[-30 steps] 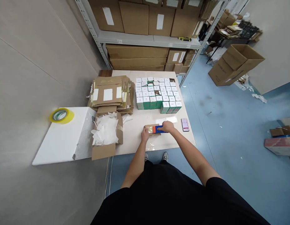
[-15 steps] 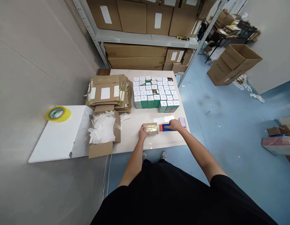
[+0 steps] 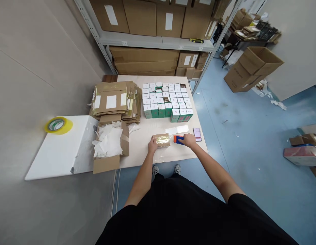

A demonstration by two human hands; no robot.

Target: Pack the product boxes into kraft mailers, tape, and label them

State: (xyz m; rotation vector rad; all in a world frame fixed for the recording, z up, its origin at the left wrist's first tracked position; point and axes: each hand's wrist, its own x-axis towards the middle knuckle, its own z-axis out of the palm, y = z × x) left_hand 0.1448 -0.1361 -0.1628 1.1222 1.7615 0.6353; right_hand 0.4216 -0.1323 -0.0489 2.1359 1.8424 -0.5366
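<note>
My left hand (image 3: 152,145) grips the left end of a small cardboard box (image 3: 162,140), which has shiny clear tape across its top. Closed round a blue and orange tape dispenser (image 3: 178,139) is my right hand (image 3: 189,140), just right of the box. A narrow gap shows between dispenser and box. White label strips (image 3: 176,129) lie flat behind them on the table. A phone (image 3: 197,134) with a lit screen rests beyond my right hand. Rows of white and green boxes (image 3: 161,110) stand farther back.
Flattened cardboard (image 3: 109,98) is piled at the left of the table (image 3: 141,143). An open carton (image 3: 125,143) holds white paper (image 3: 109,139). Yellow tape (image 3: 58,125) lies on a white foam block (image 3: 61,149). A metal shelf (image 3: 147,41) with cartons stands behind.
My right hand has drawn the tape dispenser slightly away from the box's right end and turned it a little. The left hand still holds the box. The whole view has shifted slightly.
</note>
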